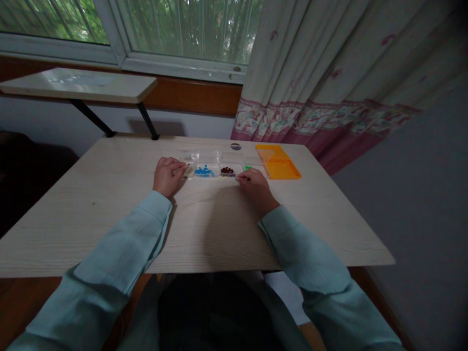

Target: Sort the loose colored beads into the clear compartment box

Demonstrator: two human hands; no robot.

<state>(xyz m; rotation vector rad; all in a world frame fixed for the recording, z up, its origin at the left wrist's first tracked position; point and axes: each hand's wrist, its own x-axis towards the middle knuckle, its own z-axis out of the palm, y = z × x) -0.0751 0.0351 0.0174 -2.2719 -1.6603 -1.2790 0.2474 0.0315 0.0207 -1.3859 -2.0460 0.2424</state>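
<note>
A clear plastic compartment box (219,171) lies on the table with its transparent lids (208,155) tipped back. Its sections hold pale pieces (189,171), small blue pieces (204,171), dark red beads (227,171) and some green pieces (248,167). My left hand (170,175) is closed at the left end, thumb and fingers pinched on the box by the pale pieces. At the front edge, between the red and green sections, my right hand (255,187) pinches the box, partly covering the green section. Anything tiny between the fingertips is too small to make out.
An open orange case (280,162) lies right of the box, and a small dark round object (236,146) sits behind it. A raised white shelf (84,85) on black legs stands at the table's (109,209) back left. A curtain (314,87) hangs behind the right side.
</note>
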